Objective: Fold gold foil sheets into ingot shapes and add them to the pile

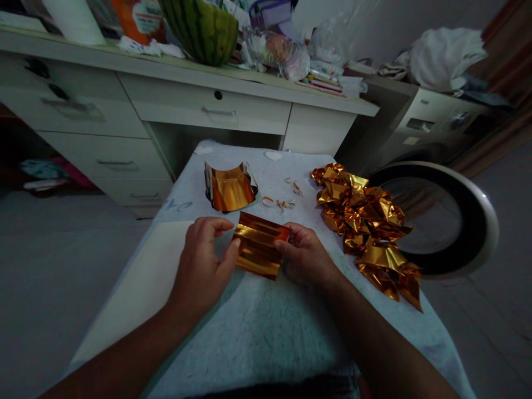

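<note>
A rectangular sheet of shiny gold foil (258,246) is held above the cloth-covered table, with lengthwise creases across it. My right hand (305,249) pinches its right edge between thumb and fingers. At the left edge, my left hand (205,257) has its thumb tip against the foil; the index finger is apart from the thumb, and the other fingers are curled and partly hidden. Beyond the hands lies a curled stack of gold foil sheets (230,188). Thin curled gold strips (280,204) are scattered beside it. To the right, folded gold foil pieces (361,208) form a heap.
The table (266,332) has a pale blue cloth. Behind it stands a white desk (216,111) with drawers, carrying a cut watermelon (203,33), a paper roll (75,22) and plastic bags. A washing machine's open round door (477,221) is close to the table's right side.
</note>
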Demonstrator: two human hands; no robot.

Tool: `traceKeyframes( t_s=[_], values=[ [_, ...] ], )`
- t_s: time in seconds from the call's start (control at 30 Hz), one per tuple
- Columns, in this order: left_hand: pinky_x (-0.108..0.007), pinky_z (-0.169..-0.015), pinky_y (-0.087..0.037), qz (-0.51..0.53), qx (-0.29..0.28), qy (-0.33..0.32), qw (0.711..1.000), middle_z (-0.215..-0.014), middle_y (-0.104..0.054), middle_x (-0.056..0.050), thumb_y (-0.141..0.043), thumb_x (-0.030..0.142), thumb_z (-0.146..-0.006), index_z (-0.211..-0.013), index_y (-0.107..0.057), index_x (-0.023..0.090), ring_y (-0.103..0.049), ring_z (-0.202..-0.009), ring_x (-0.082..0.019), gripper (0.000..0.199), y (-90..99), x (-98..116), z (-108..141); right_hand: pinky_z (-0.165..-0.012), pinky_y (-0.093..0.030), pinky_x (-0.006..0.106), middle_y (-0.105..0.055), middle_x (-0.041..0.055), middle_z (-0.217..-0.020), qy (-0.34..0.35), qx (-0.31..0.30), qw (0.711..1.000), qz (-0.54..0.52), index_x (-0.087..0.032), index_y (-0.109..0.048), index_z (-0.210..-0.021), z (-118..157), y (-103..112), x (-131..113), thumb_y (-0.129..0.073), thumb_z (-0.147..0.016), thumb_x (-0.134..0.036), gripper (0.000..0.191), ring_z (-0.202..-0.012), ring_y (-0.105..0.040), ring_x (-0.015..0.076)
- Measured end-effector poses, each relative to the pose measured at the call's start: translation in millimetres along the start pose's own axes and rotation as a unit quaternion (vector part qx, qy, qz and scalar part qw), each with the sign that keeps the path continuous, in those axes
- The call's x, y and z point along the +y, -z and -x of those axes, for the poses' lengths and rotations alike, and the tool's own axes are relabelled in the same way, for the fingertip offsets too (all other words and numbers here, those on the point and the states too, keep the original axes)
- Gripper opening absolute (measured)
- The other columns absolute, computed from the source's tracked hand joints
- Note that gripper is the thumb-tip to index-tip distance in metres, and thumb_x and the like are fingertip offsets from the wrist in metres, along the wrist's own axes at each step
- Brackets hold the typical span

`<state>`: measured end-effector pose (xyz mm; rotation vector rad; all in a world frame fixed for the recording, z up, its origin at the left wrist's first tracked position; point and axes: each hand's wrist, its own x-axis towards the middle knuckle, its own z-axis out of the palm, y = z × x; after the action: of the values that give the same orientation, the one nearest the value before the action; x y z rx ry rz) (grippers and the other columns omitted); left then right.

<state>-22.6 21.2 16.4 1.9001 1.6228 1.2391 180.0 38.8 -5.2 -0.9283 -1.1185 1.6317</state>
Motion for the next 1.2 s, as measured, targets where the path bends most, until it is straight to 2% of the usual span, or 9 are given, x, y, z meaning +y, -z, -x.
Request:
traceKeyframes(
  t_s=[0.13, 0.27, 0.5, 0.7, 0.8, 0.87, 0.97, 1.07, 1.2],
  values=[
    [-0.036, -0.081, -0.052, -0.008, -0.121, -0.092, 0.988, -0.096, -0.064, -0.005, -0.049, 0.025, -0.090, -0.098, -0.062, 0.023, -0.063, -0.090, -0.021, 0.015, -3.1, 6, 6, -0.080, -0.051, 0.035, -0.067, 0.0007, -0.084, 0.019, -0.002, 1.000, 0.021, -0.021, -0.066, -0.091, -1, -3, 1, -0.079, -0.074, -0.037, 0.027, -0.080, -0.064, 0.0179],
    [-0.038, -0.088, -0.052, 0.019, -0.153, -0.088, 0.984, -0.111, -0.065, -0.006, -0.050, 0.028, -0.091, -0.116, -0.059, 0.023, -0.064, -0.099, -0.022, 0.027, -9.0, 6, 9, -0.071, -0.049, 0.030, -0.066, 0.0000, -0.083, 0.021, -0.042, 0.998, 0.053, -0.021, -0.067, -0.098, 2, -4, -2, -0.076, -0.076, -0.041, 0.031, -0.074, -0.061, 0.0145],
    [-0.035, -0.070, -0.052, 0.058, -0.155, 0.017, 0.986, -0.085, -0.066, -0.003, -0.067, 0.049, -0.079, -0.089, -0.062, 0.021, -0.064, -0.080, -0.022, 0.030, -5.7, 5, 5, -0.052, -0.031, 0.023, -0.045, -0.0062, -0.068, 0.026, -0.118, 0.985, 0.126, -0.025, -0.061, -0.125, 10, -3, -13, -0.070, -0.082, -0.042, 0.047, -0.056, -0.040, 0.0083],
    [-0.037, -0.078, -0.052, 0.150, -0.147, 0.118, 0.970, -0.094, -0.071, -0.004, -0.063, 0.045, -0.083, -0.112, -0.063, 0.021, -0.067, -0.085, -0.023, 0.038, -8.1, 1, 3, -0.054, -0.030, 0.024, -0.044, -0.0064, -0.068, 0.016, -0.170, 0.976, 0.133, -0.028, -0.053, -0.134, 12, -5, -15, -0.067, -0.084, -0.037, 0.052, -0.057, -0.039, 0.0091],
    [-0.037, -0.081, -0.052, 0.189, -0.133, 0.150, 0.961, -0.101, -0.072, -0.004, -0.058, 0.042, -0.088, -0.117, -0.064, 0.021, -0.068, -0.088, -0.022, 0.036, -8.5, -1, 2, -0.052, -0.030, 0.024, -0.046, -0.0061, -0.066, 0.028, -0.097, 0.986, 0.135, -0.025, -0.061, -0.118, 10, -6, -14, -0.066, -0.083, -0.037, 0.037, -0.054, -0.039, 0.0092],
    [-0.036, -0.083, -0.052, 0.221, -0.126, 0.163, 0.953, -0.105, -0.073, -0.005, -0.058, 0.040, -0.089, -0.119, -0.063, 0.020, -0.068, -0.090, -0.022, 0.037, -7.8, -1, 1, -0.051, -0.030, 0.024, -0.045, -0.0056, -0.064, 0.069, 0.029, 0.986, 0.146, -0.022, -0.063, -0.097, 8, -4, -15, -0.066, -0.083, -0.036, 0.021, -0.053, -0.038, 0.0094],
    [-0.036, -0.087, -0.052, 0.274, -0.124, 0.176, 0.937, -0.109, -0.073, -0.005, -0.060, 0.036, -0.087, -0.120, -0.063, 0.018, -0.068, -0.095, -0.023, 0.038, -6.5, 2, -1, -0.056, -0.036, 0.023, -0.050, -0.0036, -0.070, 0.121, 0.169, 0.964, 0.164, -0.021, -0.060, -0.088, 4, 0, -16, -0.071, -0.076, -0.035, 0.022, -0.061, -0.045, 0.0107],
    [-0.035, -0.086, -0.052, 0.315, -0.135, 0.197, 0.919, -0.107, -0.073, -0.005, -0.063, 0.033, -0.083, -0.117, -0.065, 0.017, -0.068, -0.094, -0.023, 0.037, -6.4, 6, -2, -0.065, -0.042, 0.024, -0.058, -0.0002, -0.083, 0.088, 0.127, 0.978, 0.140, -0.020, -0.061, -0.093, 3, 1, -16, -0.072, -0.075, -0.038, 0.028, -0.073, -0.053, 0.0126],
    [-0.030, -0.076, -0.051, 0.343, -0.128, 0.205, 0.908, -0.102, -0.071, -0.004, -0.064, 0.032, -0.081, -0.117, -0.059, 0.019, -0.066, -0.086, -0.020, 0.039, -9.3, 8, -2, -0.054, -0.036, 0.022, -0.055, -0.0031, -0.069, 0.012, 0.076, 0.992, 0.104, -0.019, -0.057, -0.079, 3, 1, -10, -0.068, -0.078, -0.044, 0.028, -0.059, -0.049, 0.0098]
  ],
)
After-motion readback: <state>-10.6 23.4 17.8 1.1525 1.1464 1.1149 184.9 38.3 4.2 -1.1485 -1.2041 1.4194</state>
